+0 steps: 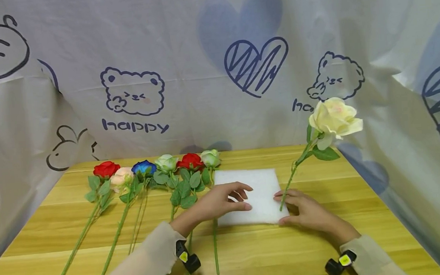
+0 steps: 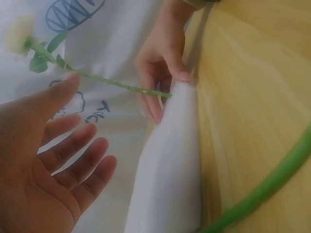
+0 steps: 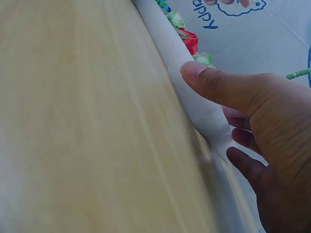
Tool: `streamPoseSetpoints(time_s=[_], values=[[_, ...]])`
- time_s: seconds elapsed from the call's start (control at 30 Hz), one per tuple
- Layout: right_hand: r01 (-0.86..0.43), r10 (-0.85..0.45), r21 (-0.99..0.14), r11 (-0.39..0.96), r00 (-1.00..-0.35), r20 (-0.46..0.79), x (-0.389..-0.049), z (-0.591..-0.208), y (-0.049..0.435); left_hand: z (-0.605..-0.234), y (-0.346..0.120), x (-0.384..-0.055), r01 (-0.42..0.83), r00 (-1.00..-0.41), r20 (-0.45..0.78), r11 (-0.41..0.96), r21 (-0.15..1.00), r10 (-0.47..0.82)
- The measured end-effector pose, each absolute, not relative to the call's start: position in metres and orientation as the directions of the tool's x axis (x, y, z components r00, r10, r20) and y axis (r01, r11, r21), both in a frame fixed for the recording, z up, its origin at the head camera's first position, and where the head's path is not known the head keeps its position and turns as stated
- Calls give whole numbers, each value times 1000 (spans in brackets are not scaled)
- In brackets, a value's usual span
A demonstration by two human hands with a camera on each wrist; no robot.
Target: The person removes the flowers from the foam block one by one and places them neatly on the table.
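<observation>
A cream rose rises upright, tilted a little to the right, over the right end of a white foam block. Its green stem ends at the foam's surface; how deep it sits cannot be seen. At that end my right hand holds the block, with the thumb along the front edge and fingers over the top near the stem. My left hand hovers above the foam's left part, fingers spread and loosely bent. In the left wrist view its palm holds nothing.
Left of the foam several roses lie on the wooden table: red, peach, blue, pale green, another red. Their long stems point toward the front. A printed cloth hangs behind.
</observation>
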State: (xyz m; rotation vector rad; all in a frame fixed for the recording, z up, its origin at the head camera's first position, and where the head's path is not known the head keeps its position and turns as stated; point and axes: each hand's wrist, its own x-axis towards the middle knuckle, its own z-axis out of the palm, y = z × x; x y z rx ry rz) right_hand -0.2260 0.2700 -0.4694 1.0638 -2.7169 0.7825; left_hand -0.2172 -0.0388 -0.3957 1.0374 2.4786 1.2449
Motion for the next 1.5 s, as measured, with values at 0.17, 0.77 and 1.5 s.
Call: streamPoseSetpoints(time_s=[0.17, 0.77, 1.5], values=[[-657, -596, -431, 619, -750, 287, -226, -469, 270, -399, -27, -220, 509, -734, 141, 400, 762, 665], [-627, -579, -457, 631, -772, 260, -226, -469, 270, -415, 12, -236, 479, -766, 163, 383, 790, 622], [-622, -567, -425, 657, -780, 265, -226, -468, 270, -430, 50, -243, 385, -802, 162, 290, 876, 575]])
